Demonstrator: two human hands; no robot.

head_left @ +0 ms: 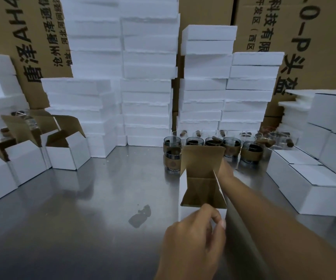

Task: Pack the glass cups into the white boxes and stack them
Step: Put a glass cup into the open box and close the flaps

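White box [189,211] stands open at ctr of steel table [82,199], lid flap raised upright at the far side. Outside is plain white, inside is brown card w/ fold creases showing on the back wall, and nothing is visible inside it. Left hand [193,239], foreground, pinches the near wall's top edge btwn thumb and curled fingers. Right hand [227,169] reaches along the box's right side to its far corner. Its fingers are hidden behind the flap, so grip can't be told.

Just behind the box, glass cups [229,147] sit in a cluster, each clear w/ a brown band round the body. Some carry dark pieces inside. One cup sits just left of the raised flap.

At left, more open boxes [68,152] stand in a row, flaps up, brown inside. At right, closed boxes [312,190] lie stacked on the table. Foam slabs [146,87] rise in tall white stacks along the back, w/ printed cardboard cartons [324,37] behind them. A dark smudge [139,216] marks the table left of the held box.
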